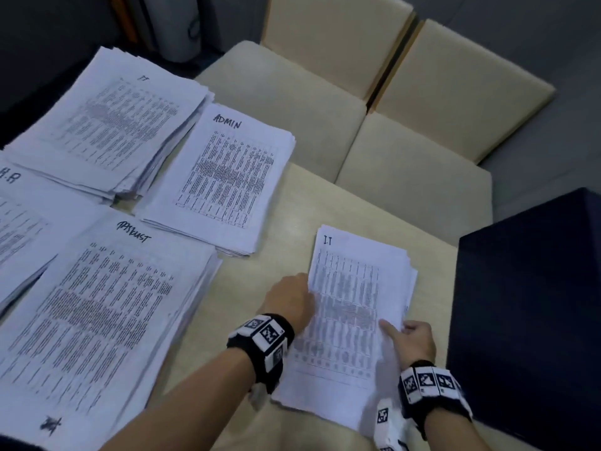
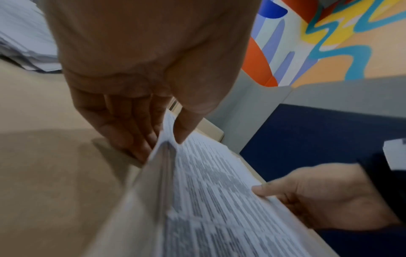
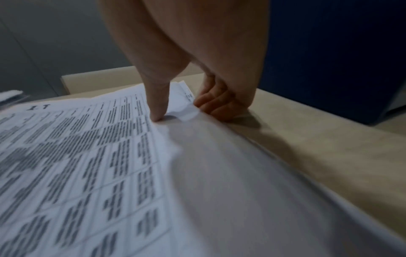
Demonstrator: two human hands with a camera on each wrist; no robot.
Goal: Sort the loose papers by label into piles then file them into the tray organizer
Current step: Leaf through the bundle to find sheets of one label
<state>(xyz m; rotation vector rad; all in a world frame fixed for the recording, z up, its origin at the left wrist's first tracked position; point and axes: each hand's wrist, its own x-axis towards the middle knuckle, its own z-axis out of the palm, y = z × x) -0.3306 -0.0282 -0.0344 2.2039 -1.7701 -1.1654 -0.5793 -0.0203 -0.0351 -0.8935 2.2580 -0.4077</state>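
Note:
A small stack of printed sheets labelled "I.T" (image 1: 354,304) lies at the near right of the beige table (image 1: 328,203). My left hand (image 1: 305,297) pinches its left edge. In the left wrist view the thumb (image 2: 186,128) lies on top, the fingers (image 2: 123,132) sit beneath, and that edge is lifted off the table. My right hand (image 1: 403,330) grips the right edge. There the thumb (image 3: 158,107) presses the top sheet of the stack (image 3: 87,156), with the fingers (image 3: 217,107) curled under.
Sorted piles lie to the left: a thick IT pile (image 1: 107,125), an ADMIN pile (image 1: 224,177), an H.R pile (image 1: 19,206) and a large near pile (image 1: 97,314) with a blurred label. A dark blue box (image 1: 527,304) stands at the right. Cream chairs (image 1: 416,177) line the far edge.

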